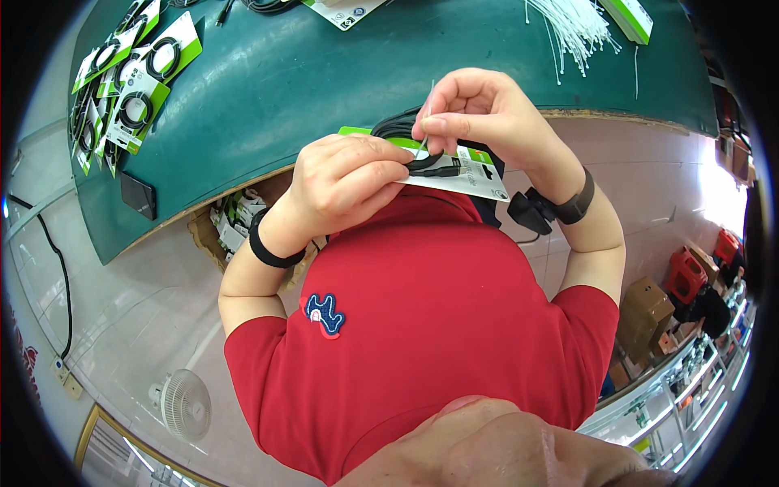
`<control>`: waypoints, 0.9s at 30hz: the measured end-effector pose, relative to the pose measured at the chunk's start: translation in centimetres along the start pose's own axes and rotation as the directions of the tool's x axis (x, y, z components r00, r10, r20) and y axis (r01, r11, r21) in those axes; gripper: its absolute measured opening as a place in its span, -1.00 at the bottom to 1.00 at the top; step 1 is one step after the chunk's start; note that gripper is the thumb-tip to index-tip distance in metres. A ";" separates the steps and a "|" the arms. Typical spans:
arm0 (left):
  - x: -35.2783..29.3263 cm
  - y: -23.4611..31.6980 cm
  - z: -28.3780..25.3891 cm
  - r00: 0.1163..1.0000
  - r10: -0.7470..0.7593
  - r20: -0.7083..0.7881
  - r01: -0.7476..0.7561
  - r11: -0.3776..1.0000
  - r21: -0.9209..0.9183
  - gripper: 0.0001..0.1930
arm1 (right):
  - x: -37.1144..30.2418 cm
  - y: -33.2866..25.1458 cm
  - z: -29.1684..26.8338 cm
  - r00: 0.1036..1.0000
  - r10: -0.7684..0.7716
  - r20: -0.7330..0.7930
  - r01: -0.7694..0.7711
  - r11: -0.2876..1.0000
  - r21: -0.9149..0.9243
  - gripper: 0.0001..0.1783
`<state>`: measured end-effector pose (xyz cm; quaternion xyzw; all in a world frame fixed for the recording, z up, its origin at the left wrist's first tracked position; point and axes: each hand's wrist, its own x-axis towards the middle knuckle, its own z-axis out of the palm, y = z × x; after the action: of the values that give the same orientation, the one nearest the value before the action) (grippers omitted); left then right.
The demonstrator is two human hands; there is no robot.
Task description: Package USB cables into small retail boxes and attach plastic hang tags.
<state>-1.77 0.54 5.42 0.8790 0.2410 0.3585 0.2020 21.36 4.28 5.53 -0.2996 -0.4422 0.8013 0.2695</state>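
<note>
At the table's near edge, my left hand [347,180] is closed on a white and green cardboard card [485,187] with a coiled black cable [395,124] against it. A plug end of the cable lies across the card, just right of my left fingers. My right hand [491,118] pinches a thin white cable tie [431,99] between thumb and forefinger, right above the coil. The tie passes down to the cable beside my left fingertips. Its lower end is hidden by the fingers.
On the green table [268,97], several carded black cables [134,109] are heaped at the left, near a flat black object [138,196]. Loose white cable ties [572,32] and a green and white box [629,18] are at the far right. An open carton [207,239] stands below the edge.
</note>
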 end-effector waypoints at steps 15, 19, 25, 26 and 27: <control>0.5 0.6 -0.2 0.995 -0.015 0.097 0.009 0.998 0.058 -0.79 | -0.9 1.4 -0.1 0.850 -0.515 0.111 0.486 0.685 -0.543 -0.82; 0.5 0.5 -0.2 0.996 -0.011 0.093 0.005 0.998 0.065 -0.79 | -0.4 2.0 0.0 0.662 -0.664 0.348 0.625 0.232 -0.746 -0.82; 0.7 0.3 -0.2 0.995 -0.070 0.068 0.070 0.997 -0.008 -0.78 | -0.1 2.2 -0.1 0.629 -0.646 0.432 0.593 0.039 -0.805 -0.87; 0.7 0.4 -0.3 0.995 -0.071 0.067 0.071 0.997 -0.007 -0.78 | -0.2 2.2 -0.1 0.619 -0.649 0.443 0.590 0.011 -0.808 -0.88; 0.7 0.4 -0.3 0.994 -0.086 0.070 0.087 0.996 -0.008 -0.78 | -0.2 2.2 -0.1 0.608 -0.651 0.454 0.586 -0.017 -0.810 -0.89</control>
<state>-1.40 0.70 6.21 0.8786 0.2695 0.3198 0.2306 21.16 3.18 3.62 -0.1886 -0.8829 0.1858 0.3878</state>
